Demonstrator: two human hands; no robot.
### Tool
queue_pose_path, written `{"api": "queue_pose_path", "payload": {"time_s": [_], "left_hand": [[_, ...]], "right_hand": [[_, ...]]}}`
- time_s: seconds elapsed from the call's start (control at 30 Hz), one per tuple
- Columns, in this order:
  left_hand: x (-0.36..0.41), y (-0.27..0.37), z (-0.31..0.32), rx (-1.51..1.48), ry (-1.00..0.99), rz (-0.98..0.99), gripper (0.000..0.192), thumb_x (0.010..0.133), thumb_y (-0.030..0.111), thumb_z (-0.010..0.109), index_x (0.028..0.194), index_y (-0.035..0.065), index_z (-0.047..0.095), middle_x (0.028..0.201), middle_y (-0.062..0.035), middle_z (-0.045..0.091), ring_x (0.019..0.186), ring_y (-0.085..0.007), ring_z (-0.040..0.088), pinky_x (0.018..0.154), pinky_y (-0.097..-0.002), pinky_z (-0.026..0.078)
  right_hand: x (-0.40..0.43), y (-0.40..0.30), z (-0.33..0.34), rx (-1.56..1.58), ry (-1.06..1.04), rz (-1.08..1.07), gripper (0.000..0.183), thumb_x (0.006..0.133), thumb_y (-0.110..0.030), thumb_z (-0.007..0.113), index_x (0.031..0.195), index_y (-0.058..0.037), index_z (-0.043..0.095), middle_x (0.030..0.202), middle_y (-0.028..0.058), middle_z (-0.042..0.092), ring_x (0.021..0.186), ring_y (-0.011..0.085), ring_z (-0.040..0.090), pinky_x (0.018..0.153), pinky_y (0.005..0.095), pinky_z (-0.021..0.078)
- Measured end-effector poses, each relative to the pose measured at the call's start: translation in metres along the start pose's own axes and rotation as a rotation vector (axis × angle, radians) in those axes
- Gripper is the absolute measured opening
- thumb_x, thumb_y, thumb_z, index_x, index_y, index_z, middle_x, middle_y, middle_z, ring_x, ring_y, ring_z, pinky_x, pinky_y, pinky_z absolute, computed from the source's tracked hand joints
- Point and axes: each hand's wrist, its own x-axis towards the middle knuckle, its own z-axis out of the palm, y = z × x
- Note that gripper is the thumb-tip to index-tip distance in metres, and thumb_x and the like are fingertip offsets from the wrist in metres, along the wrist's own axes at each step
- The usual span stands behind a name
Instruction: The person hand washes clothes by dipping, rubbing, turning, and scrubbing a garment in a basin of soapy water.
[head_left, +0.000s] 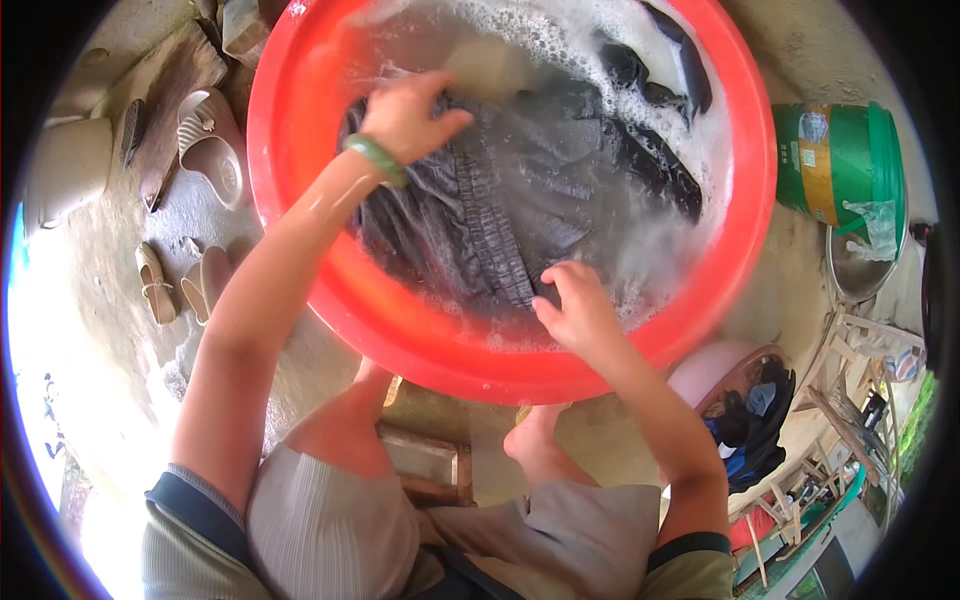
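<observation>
A large red plastic basin (510, 379) holds cloudy, soapy water in front of me. Dark grey trousers or shorts with a gathered elastic waistband (487, 217) lie spread in it, partly under the water. My left hand (409, 116), with a green bangle at the wrist, hovers over the garment's upper left part, thumb and forefinger apart. At the waistband's near end is my right hand (581, 307), its fingers curled and a gap between thumb and forefinger. Whether its fingertips touch the cloth is unclear. Black cloth (660, 165) floats among suds at the basin's right.
Right of the basin stand a green bucket (840, 165) and a pink tub (709, 375) heaped with clothes. A grey clog (214, 146) and other shoes (156, 283) lie on the wet concrete floor at left. A wooden stool (431, 465) shows between my legs.
</observation>
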Motion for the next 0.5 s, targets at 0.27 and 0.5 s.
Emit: {"api": "queue_pose_path", "payload": {"time_s": [0.27,0.5], "left_hand": [[0.022,0.006,0.007,-0.075,-0.424,-0.151,0.051,0.069,0.030,0.066,0.110,0.0028,0.051,0.092,-0.0102,0.061,0.090,-0.0247,0.057,0.079,-0.0361,0.042],[-0.014,0.054,-0.065,-1.063,0.032,-0.437,0.022,0.076,0.015,0.063,0.093,0.0027,0.055,0.073,-0.0035,0.057,0.060,-0.0090,0.055,0.049,-0.0206,0.043]], "right_hand": [[-0.016,-0.017,0.016,-0.314,-0.215,0.231,0.050,0.059,-0.035,0.072,0.089,-0.0010,0.051,0.078,0.0139,0.061,0.080,0.0295,0.057,0.073,0.0394,0.0382],[0.008,-0.001,0.002,0.339,0.001,0.342,0.027,0.068,-0.022,0.060,0.084,-0.0026,0.052,0.069,0.0198,0.056,0.066,0.0345,0.057,0.058,0.0411,0.0435]]}}
